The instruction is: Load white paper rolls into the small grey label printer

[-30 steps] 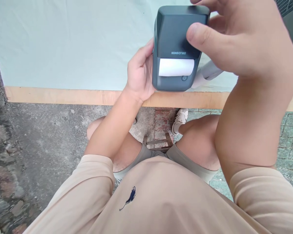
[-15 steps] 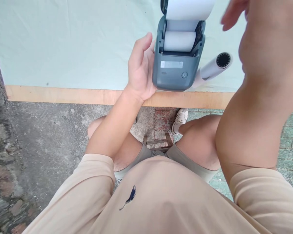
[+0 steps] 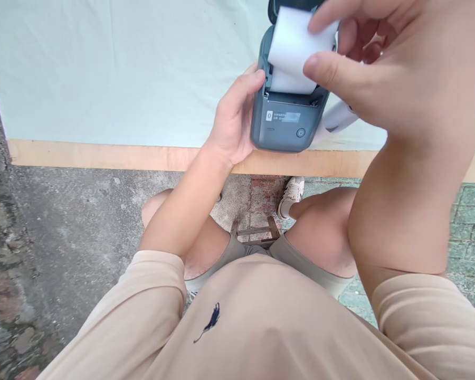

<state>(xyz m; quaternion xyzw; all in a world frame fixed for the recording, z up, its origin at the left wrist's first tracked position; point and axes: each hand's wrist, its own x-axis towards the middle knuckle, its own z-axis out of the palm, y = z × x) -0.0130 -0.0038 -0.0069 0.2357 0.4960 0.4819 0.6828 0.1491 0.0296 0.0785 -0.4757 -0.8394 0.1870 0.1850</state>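
Note:
A small dark grey label printer [image 3: 287, 124] stands at the near edge of the table, its lid swung open towards the back. My left hand [image 3: 233, 124] grips its left side, thumb up against the casing. My right hand [image 3: 383, 63] comes from the right and pinches a white roll of label paper [image 3: 291, 50] between thumb and fingers, right over the printer's open paper bay. The roll's lower end sits in or just above the bay; I cannot tell which.
The table [image 3: 103, 155] has a pale green top and a light wooden front edge. A white cylindrical object [image 3: 338, 116] lies just right of the printer, partly behind my right hand. Below are my knees, a white shoe [image 3: 291, 195], a wooden stool and stone paving.
One second ago the printer's lid was closed under my right hand. It then swung open, showing the roll. Now my right hand has come back down and grips the paper roll.

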